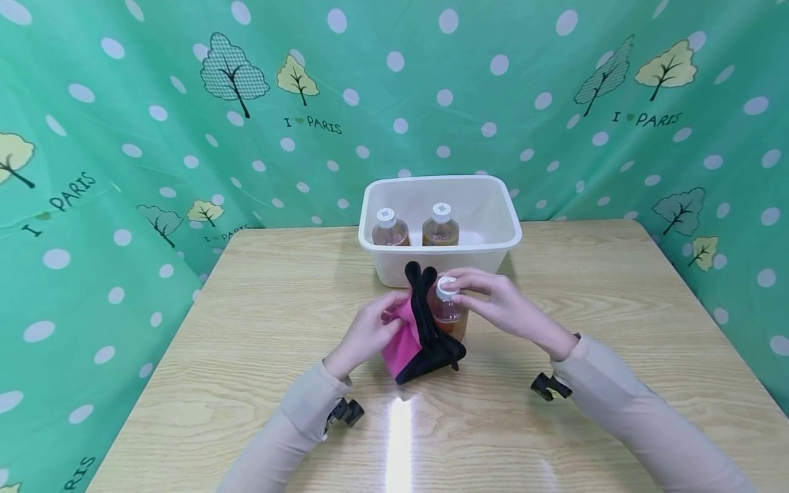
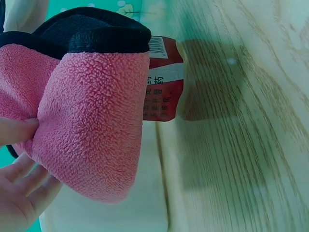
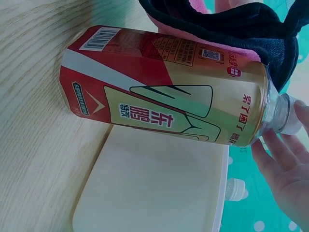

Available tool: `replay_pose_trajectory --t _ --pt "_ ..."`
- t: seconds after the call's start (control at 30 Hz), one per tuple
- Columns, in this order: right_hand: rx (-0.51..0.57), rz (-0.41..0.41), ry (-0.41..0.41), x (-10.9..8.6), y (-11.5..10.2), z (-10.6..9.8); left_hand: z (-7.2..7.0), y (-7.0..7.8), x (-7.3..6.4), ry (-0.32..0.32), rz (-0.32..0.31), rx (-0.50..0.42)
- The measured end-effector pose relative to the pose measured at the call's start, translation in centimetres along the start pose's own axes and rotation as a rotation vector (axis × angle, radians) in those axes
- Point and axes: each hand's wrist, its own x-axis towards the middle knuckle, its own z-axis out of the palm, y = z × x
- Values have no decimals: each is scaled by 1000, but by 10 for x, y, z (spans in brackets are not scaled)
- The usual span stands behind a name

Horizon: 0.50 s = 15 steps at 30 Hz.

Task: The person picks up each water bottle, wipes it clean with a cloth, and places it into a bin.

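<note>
My left hand (image 1: 370, 330) pinches a pink fleecy cloth (image 2: 96, 116) with black edging and a dark inner side; the folded cloth hangs beside and partly in front of a drink bottle (image 3: 169, 89). That bottle is upright, with a white cap and a red and gold label, its base right at the tabletop. With fingers and thumb, my right hand (image 1: 490, 299) holds it by the cap (image 1: 446, 287). In the left wrist view the cloth hides most of the bottle, leaving a lower piece of red label (image 2: 164, 92) in sight.
Just behind the hands, a white plastic tub (image 1: 394, 263) stands on the wooden table (image 1: 271, 301). Two white-capped bottles stand inside, one at the left (image 1: 391, 231) and another bottle (image 1: 440, 230) near the middle. A green dotted curtain (image 1: 394, 103) hangs behind the table.
</note>
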Motion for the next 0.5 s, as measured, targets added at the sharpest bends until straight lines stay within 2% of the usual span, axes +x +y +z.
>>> replay_pose_trajectory --t 0.37,0.5 --pt "7 -21 14 0 0 1 6 0 1 7 12 133" --pt "12 -19 24 0 0 2 10 -3 -1 -7 6 149"
